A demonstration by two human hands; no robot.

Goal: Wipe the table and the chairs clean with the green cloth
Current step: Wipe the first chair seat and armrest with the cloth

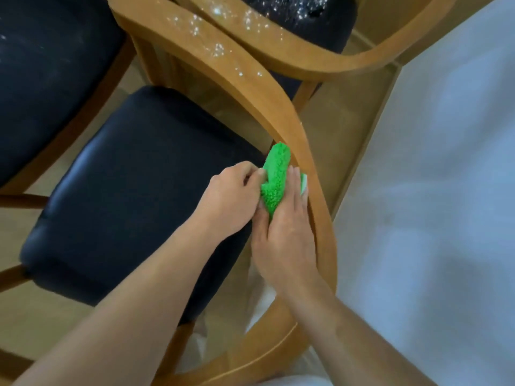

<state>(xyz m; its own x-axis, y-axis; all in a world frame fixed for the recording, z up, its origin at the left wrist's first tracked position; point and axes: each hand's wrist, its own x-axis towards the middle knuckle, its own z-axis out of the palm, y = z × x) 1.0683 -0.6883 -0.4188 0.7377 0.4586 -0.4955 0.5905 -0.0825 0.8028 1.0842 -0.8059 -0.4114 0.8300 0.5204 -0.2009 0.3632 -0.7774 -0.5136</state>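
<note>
A fluffy green cloth (274, 178) is held between both hands just inside the curved wooden back rail (278, 107) of the near chair. My left hand (232, 197) pinches the cloth's left edge. My right hand (284, 232) wraps the cloth from below and rests against the rail. The chair's black padded seat (133, 190) lies under my left forearm. White specks dot the upper part of the rail.
A second chair with a black seat (47, 79) stands at the upper left. A third chair's wooden back (320, 62) and speckled dark seat (301, 20) sit at the top. A white wall (446, 190) fills the right; tan floor lies between.
</note>
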